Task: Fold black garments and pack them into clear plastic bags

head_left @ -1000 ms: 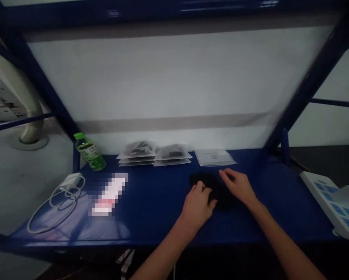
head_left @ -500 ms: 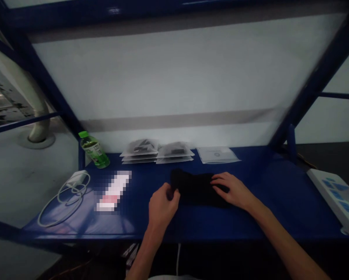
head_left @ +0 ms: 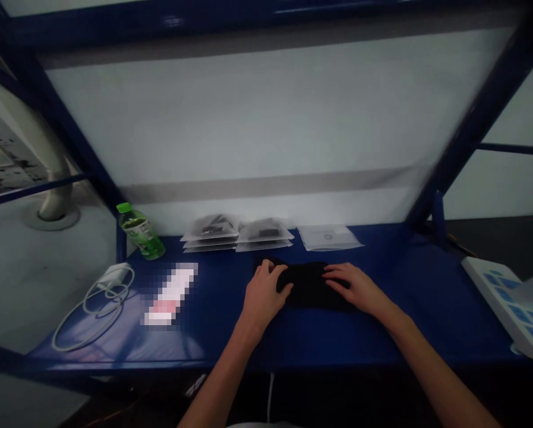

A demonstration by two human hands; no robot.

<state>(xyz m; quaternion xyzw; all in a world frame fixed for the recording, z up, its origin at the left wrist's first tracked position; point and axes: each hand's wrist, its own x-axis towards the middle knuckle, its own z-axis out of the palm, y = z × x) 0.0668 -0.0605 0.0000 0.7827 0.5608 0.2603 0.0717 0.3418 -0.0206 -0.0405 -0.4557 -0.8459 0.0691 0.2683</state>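
Note:
A folded black cloth [head_left: 308,286] lies on the blue tabletop in front of me; its exact kind does not show. My left hand [head_left: 266,291] rests on the left end of the cloth, fingers bent and apart from the thumb. On the right end lies my right hand [head_left: 353,288], its fingers stretched out flat and the thumb a little lower. Both hands are open and touch the cloth from above. The dark folds blend together, and part of the left end is covered by my hand.
Behind the cloth stand two stacks of clear bags, a left stack [head_left: 210,233] and a right stack [head_left: 265,233], beside a flat bag [head_left: 328,238]. Leftward are a green bottle [head_left: 141,232], a charger with cable [head_left: 114,276] and a blurred-out item [head_left: 172,294]. A white-blue box [head_left: 511,306] sits right.
My left hand has moved right and slightly up, from the cloth's left edge onto its top, and its fingers have spread. My right hand stays almost in place. The view has shifted slightly.

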